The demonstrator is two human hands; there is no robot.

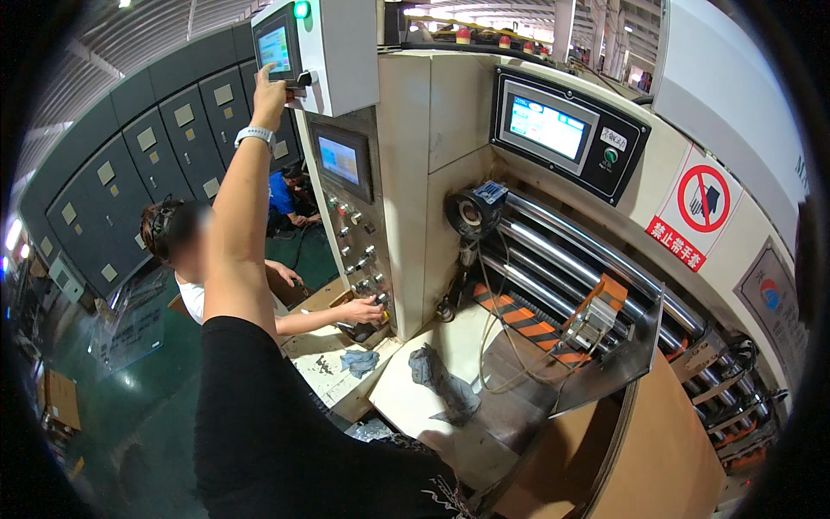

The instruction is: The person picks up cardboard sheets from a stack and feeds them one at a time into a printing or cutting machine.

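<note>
My left arm, in a black sleeve with a pale watch band [256, 135] at the wrist, reaches up to a touch screen [276, 48] on a white control box [339, 60]. The index finger of my left hand [269, 95] is stretched out against the screen's lower part. The hand holds nothing, and its other fingers are partly hidden near the box's lower edge. A green lamp [302, 9] glows on top of the box. Beneath it is a second screen [338, 161] above a panel of knobs and switches [356, 242]. My right hand is out of view.
A co-worker's hand [363, 310] is at the lower knobs. Another person in blue [282, 195] crouches behind. Grey rags [437, 381] lie on the machine ledge. To the right are metal rollers [553, 246], a lit display [546, 128] and a red prohibition sign [702, 199]. Grey cabinets [143, 173] line the left.
</note>
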